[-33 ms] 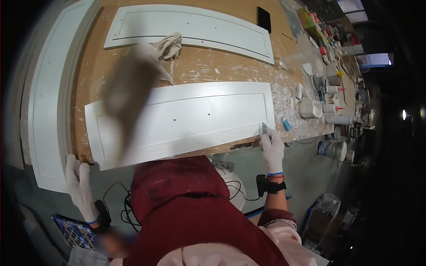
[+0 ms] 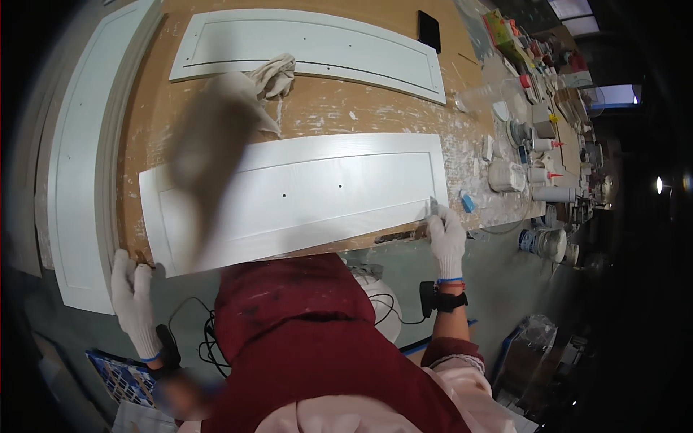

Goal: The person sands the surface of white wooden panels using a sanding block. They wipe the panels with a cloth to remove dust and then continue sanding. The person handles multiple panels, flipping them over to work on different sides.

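My right grip is pinching a small grey piece at the right end of the white panel, which is lying mid-frame on the tabletop. My left grip is sitting near the panel's lower-left corner, fingers bending; can't tell if they're clamping anything. Further out, a blue block is lying just right of the panel, and a cloth is bunching up by a second panel up top. What's bugging me: that lower-left corner seems to be poking past the edge, so a clumsy push could tip it, and pressing too hard with the grey piece could scuff the white. Versus the earlier frame, both grips are showing slightly further right; the panel's basically staying put.
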The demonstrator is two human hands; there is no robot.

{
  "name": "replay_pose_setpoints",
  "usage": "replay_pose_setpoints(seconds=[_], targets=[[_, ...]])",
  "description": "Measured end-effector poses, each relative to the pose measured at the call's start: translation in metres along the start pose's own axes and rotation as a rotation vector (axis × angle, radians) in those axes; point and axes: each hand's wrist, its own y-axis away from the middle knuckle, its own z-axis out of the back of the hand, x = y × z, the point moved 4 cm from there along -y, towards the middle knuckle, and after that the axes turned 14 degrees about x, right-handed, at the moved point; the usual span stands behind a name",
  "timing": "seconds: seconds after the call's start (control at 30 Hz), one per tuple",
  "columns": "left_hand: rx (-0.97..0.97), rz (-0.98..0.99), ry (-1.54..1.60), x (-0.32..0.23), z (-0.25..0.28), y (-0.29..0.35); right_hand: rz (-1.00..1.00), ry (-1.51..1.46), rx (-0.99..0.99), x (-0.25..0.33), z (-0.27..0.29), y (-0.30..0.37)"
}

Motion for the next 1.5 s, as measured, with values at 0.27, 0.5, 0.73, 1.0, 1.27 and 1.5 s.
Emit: replay_pose_setpoints(seconds=[0.27, 0.5, 0.73, 1.0, 1.27, 1.5], targets=[[0.132, 0.083, -0.44, -0.01, -0.034, 0.002, 0.17, 0.408, -0.127, 0.017, 0.011, -0.046], [0.001, -0.079, -0.629, -0.014, -0.046, 0.018, 0.397, 0.724, 0.134, 0.041, -0.022, -0.038], [0.437, -0.5, -0.622, -0.079, -0.123, 0.041, 0.69, 0.224, 0.389, 0.053, -0.014, -0.015], [0.557, -0.769, -0.625, -0.088, -0.188, 0.026, 0.382, 0.212, -0.119, -0.023, 0.057, -0.122], [0.623, -0.432, -0.707, -0.083, -0.168, 0.019, 0.257, 0.564, -0.036, -0.062, 0.067, -0.076], [0.476, -0.516, -0.924, -0.116, -0.188, 0.037, 0.314, 0.409, -0.27, -0.096, 0.072, -0.07]])
